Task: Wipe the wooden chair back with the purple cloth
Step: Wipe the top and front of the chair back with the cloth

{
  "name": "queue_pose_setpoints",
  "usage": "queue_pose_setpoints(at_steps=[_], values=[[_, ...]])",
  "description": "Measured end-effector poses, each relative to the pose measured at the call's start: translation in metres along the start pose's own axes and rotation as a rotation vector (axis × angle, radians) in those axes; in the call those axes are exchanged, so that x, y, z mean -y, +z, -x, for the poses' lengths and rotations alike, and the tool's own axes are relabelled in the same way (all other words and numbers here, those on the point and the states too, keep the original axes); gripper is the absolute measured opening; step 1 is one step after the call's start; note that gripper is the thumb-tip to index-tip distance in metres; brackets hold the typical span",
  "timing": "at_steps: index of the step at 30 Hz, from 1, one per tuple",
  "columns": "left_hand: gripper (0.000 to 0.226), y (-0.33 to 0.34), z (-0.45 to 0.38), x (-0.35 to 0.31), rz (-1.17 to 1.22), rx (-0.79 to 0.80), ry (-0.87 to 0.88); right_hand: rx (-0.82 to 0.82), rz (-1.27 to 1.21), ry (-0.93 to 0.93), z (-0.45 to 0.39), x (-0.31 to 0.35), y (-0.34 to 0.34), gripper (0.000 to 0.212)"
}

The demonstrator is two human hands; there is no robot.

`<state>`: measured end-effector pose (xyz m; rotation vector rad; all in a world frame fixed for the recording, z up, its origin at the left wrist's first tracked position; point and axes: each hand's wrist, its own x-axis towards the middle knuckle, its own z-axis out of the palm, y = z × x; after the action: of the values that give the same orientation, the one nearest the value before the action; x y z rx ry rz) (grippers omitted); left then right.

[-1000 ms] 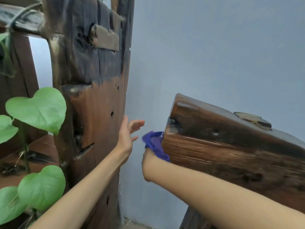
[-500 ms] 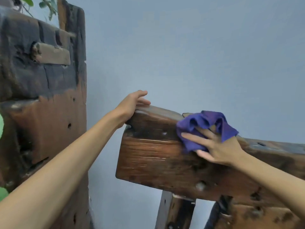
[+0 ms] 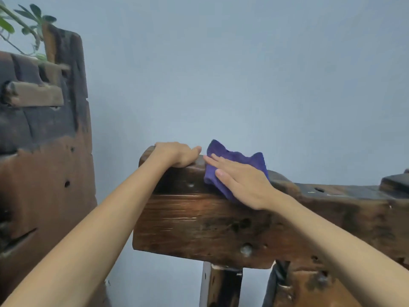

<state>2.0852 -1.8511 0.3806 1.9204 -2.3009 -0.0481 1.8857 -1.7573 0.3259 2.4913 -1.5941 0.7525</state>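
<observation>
The wooden chair back [image 3: 199, 224] is a thick, dark, worn beam running across the lower middle and right of the view. My left hand [image 3: 177, 155] grips its top left corner, fingers curled over the edge. The purple cloth [image 3: 234, 167] lies draped over the top edge just right of that hand. My right hand [image 3: 241, 183] presses flat on the cloth, fingers stretched out and pointing up-left, pinning it against the wood. Part of the cloth is hidden under the palm.
A tall, cracked wooden post [image 3: 46, 165] stands at the left, with green plant leaves [image 3: 24, 23] above it. A pale blue-grey wall [image 3: 221, 74] is close behind the chair. Wooden uprights [image 3: 223, 286] support the beam from below. A raised block [image 3: 396, 182] sits on the beam's far right.
My left hand has settled from fingertips onto a full grip on the beam's corner. My right hand and the cloth slid left along the top edge, close to the left hand.
</observation>
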Motion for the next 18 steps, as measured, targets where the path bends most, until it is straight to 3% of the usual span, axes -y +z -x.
queue_pose_setpoints(at_steps=[4,8,11,13,16,18], values=[[0.081,0.004,-0.005,0.000,-0.060,-0.024,0.020,-0.115,-0.298,0.225,0.034,-0.055,-0.016,0.036],[0.080,0.008,-0.010,-0.001,-0.102,-0.103,0.042,-0.007,0.139,0.326,0.021,-0.096,-0.020,0.053],[0.076,0.008,-0.010,0.000,-0.083,-0.122,0.042,0.128,0.014,0.472,-0.023,-0.078,-0.023,0.061],[0.073,0.006,-0.007,-0.001,-0.059,-0.129,0.036,0.135,-0.012,0.530,-0.046,-0.065,-0.022,0.067],[0.077,0.003,-0.005,-0.001,-0.038,-0.083,0.022,-0.079,0.147,0.442,-0.034,-0.046,-0.002,0.065],[0.078,0.003,-0.005,-0.001,-0.034,-0.041,0.017,-0.423,0.258,0.275,-0.004,-0.037,0.024,0.056]])
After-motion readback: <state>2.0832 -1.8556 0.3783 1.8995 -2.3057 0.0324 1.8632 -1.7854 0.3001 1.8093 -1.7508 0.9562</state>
